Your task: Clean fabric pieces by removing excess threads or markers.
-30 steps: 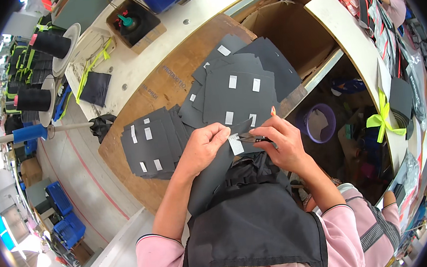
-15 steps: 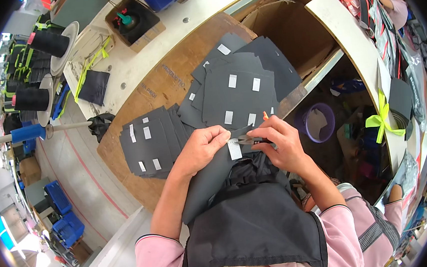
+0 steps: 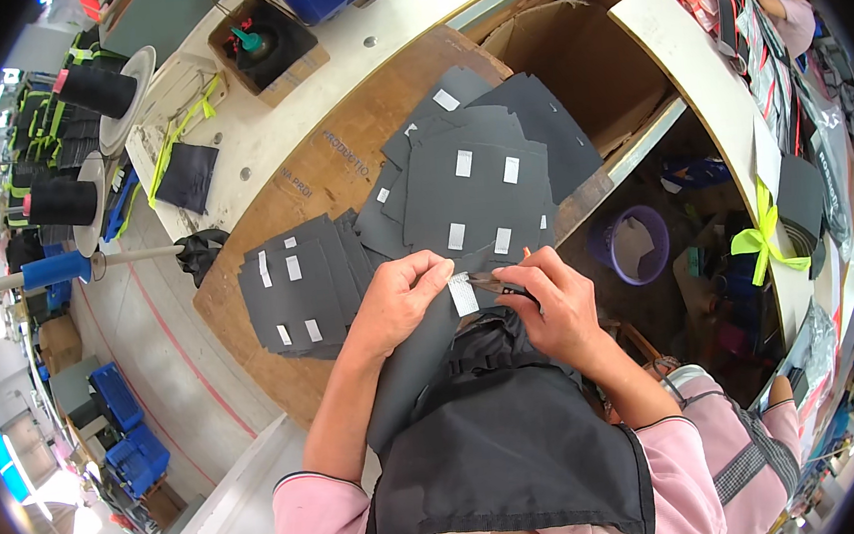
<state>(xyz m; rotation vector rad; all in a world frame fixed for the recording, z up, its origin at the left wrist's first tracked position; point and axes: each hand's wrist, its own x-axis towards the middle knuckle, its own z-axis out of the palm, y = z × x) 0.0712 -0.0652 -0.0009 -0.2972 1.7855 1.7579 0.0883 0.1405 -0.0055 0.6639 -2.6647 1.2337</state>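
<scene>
Through the head camera I have my left hand [image 3: 404, 297] closed in a pinch, thumb against curled fingers, on the far edge of a thin, dark grey, flexible panel [image 3: 413, 373]. The panel drapes toward the near side, over the lap and against the black fabric apron [image 3: 502, 452]. Its small white rectangular patch [image 3: 465, 297] lies just to the right of my left fingertips, face up. My right hand [image 3: 557, 302] is curled around small metal snips [image 3: 490, 280], with the blades pointing left at the patch's right side. At this size I cannot tell how far the blades are parted, nor whether a thread lies between them.

I take the step in hand to be trimming at the patch's edge. To do it well, I would pinch close to the patch so that the soft panel stays flat under the blades, lay the snips nearly parallel to the surface, and cut only with the tips. The likely slip is nicking the panel or the patch's border, so small bites seem safer than one long one. My left thumb also sits close to the cutting line and should stay behind it.

Beyond my hands, a left stack of dark panels [image 3: 299, 295] and a larger far stack of dark panels [image 3: 478, 191] rest on the brown wooden table [image 3: 282, 213].
</scene>
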